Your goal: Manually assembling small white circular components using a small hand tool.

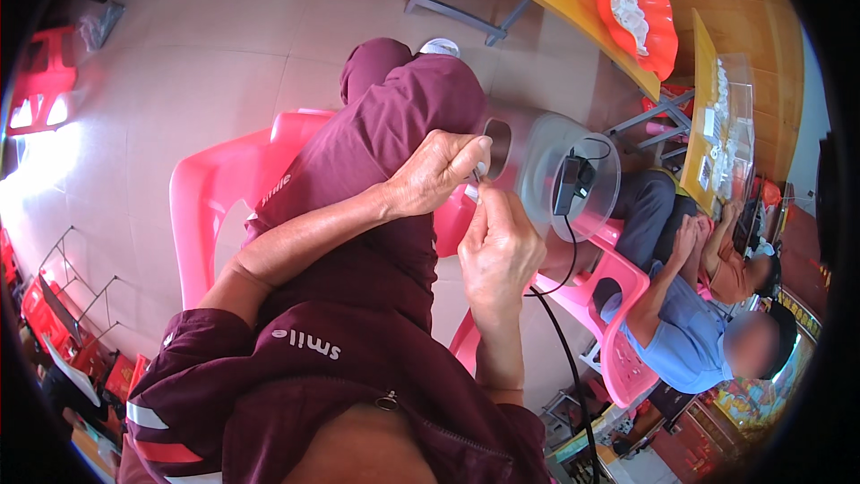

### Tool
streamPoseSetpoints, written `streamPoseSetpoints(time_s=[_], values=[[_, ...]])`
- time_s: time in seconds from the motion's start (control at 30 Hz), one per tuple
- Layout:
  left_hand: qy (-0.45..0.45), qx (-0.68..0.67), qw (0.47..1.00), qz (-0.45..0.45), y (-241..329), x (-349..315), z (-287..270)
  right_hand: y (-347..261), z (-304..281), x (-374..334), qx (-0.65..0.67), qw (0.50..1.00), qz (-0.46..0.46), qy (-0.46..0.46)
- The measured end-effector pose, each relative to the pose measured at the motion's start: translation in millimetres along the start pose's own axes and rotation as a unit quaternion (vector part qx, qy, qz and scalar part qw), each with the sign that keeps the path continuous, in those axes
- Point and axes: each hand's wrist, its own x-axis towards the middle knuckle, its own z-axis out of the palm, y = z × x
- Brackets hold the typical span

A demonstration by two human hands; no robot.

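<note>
My left hand is closed in a pinch above my lap, thumb against fingers. A small whitish piece, partly hidden, shows at its fingertips; I cannot make out its kind. Just below and to the right, my right hand is also pinched closed, its fingertips almost meeting the left ones. What the right fingers hold is too small and covered to name. Right of both hands stands a clear plastic container with a handle hole, and on its round lid lies a black power adapter with a cable.
I sit on a pink plastic chair. Another pink chair holds a co-worker in a blue shirt; a second person sits beyond. A yellow table at upper right carries a red tray of white pieces. A black cable hangs down.
</note>
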Motion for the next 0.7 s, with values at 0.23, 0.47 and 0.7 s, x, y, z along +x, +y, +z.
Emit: streamPoseSetpoints(time_s=[0.23,0.47,0.7], values=[[-0.010,-0.095,0.995,-0.042,8.4,-0.9,-3.0,8.1,0.1,1.4,0.070,0.996,-0.032,0.052],[-0.024,-0.095,0.994,-0.054,10.5,-0.4,-6.5,12.5,1.5,-2.0,0.123,0.988,-0.028,0.089],[-0.031,-0.095,0.994,-0.048,11.5,-1.0,-5.8,12.2,-2.8,-2.5,0.130,0.989,-0.028,0.069]])
